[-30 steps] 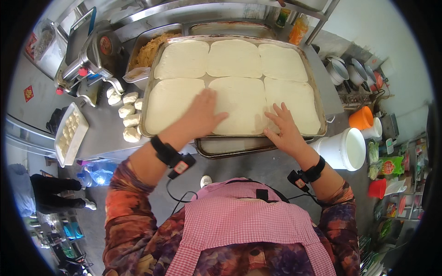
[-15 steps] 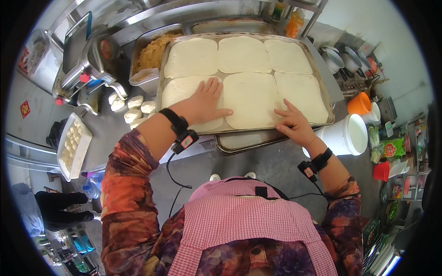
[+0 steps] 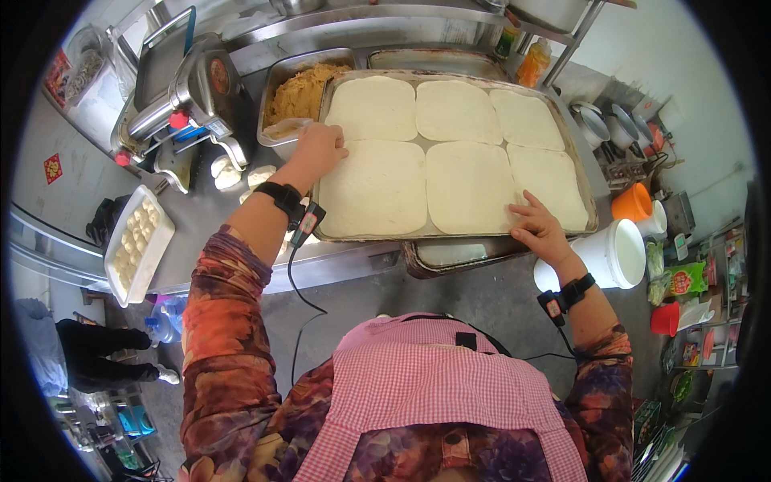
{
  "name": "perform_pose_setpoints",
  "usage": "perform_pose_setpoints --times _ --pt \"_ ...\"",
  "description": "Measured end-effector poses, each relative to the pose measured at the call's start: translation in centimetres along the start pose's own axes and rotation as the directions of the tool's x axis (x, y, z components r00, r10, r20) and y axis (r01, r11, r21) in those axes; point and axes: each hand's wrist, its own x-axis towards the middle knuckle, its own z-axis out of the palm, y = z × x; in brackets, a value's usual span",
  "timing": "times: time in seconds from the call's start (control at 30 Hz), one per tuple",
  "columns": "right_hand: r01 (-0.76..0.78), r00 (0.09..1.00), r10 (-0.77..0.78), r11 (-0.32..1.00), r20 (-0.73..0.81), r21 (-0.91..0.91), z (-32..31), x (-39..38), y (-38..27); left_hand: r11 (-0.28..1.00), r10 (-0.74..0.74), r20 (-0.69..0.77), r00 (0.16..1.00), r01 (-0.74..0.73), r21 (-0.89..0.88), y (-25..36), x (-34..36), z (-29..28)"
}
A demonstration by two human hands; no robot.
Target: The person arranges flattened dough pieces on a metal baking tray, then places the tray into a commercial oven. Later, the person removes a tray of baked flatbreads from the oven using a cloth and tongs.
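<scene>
A large metal tray point(image 3: 454, 233) holds several flat, pale dough sheets point(image 3: 371, 189) in two rows. My left hand point(image 3: 320, 149) is at the tray's left edge, between the rows, with fingers curled; what they grip, if anything, is hidden. My right hand point(image 3: 538, 229) rests at the front right edge, fingers apart. Behind my left hand is a steel container point(image 3: 267, 132) of yellowish-brown filling point(image 3: 305, 95). Dough pieces point(image 3: 229, 177) lie on the counter beside the tray, partly hidden by my left arm. Another tray point(image 3: 442, 257) shows underneath.
A steel machine point(image 3: 148, 108) and a white box of dough balls point(image 3: 120, 269) are at the left, bottles point(image 3: 532, 66) behind. White point(image 3: 614, 253) and orange point(image 3: 631, 201) buckets and pans point(image 3: 622, 128) are at the right. Another person's dark-trousered legs point(image 3: 92, 345) show at lower left.
My left hand has gone from lying spread on the dough to curled at the tray's left edge, farther back. The tray has shifted rightward; the whole view has shifted slightly too.
</scene>
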Motion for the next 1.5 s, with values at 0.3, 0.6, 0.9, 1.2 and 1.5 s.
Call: perform_pose_setpoints --times 0.3,0.6,0.9,1.2,1.5 --pt "-0.015 1.000 0.016 1.000 0.009 -0.019 -0.2 -0.1 0.5 0.856 0.356 0.017 0.934 -0.334 0.394 -2.0 1.0 -1.3" --pt "-0.051 0.996 0.056 0.996 0.071 -0.077 -0.7 0.9 -1.4 0.953 0.121 0.300 0.946 -0.195 0.230 -0.3 -2.0 -2.5" --pt "0.139 0.962 -0.019 0.894 0.274 -0.427 3.3 11.1 -6.3 0.877 -0.298 -0.120 0.947 0.222 -0.426 -0.3 -9.0 2.5" --pt "0.138 0.933 0.039 0.880 0.358 -0.455 6.4 18.4 -7.3 0.717 -0.350 0.039 0.936 0.294 -0.632 0.1 -9.9 2.7" --pt "0.191 0.934 -0.002 0.847 0.357 -0.496 5.3 24.0 -4.6 0.685 -0.406 0.141 0.903 0.403 -0.607 3.2 -11.6 1.3"
